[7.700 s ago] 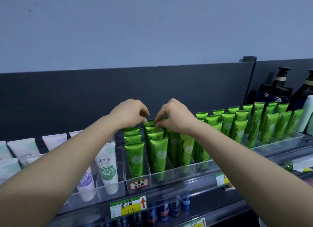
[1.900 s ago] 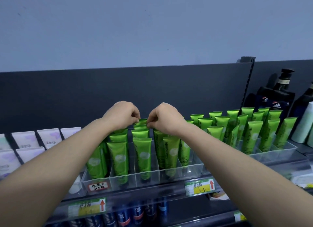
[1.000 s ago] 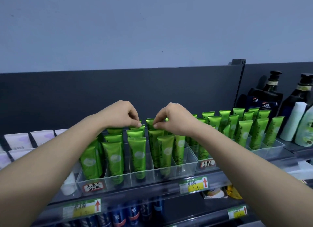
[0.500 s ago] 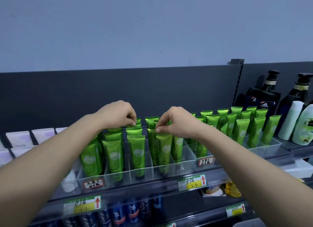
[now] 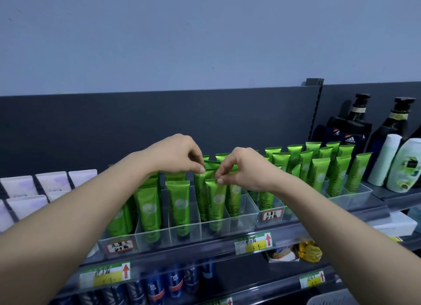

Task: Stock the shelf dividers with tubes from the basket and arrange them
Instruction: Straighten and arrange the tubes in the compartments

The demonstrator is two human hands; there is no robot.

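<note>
Several green tubes stand upright in a clear divider tray point(image 5: 182, 233) on the shelf. My left hand point(image 5: 176, 154) pinches the top edge of a green tube point(image 5: 204, 190) in a middle lane. My right hand point(image 5: 242, 169) pinches the top of the front green tube point(image 5: 215, 200) in the lane beside it. More green tubes point(image 5: 319, 174) fill a second clear tray point(image 5: 348, 196) to the right. The basket point(image 5: 341, 299) shows only as a pale corner at the bottom right.
White and lilac tubes point(image 5: 27, 190) stand at the left. Dark pump bottles point(image 5: 357, 127) and white bottles point(image 5: 407, 165) stand at the right. Price tags point(image 5: 252, 242) line the shelf's front rail. Blue items point(image 5: 164, 284) sit on the shelf below.
Both hands have drawn closer together over the middle lanes, and the right hand has come down onto the front tube's top edge. The view has shifted slightly.
</note>
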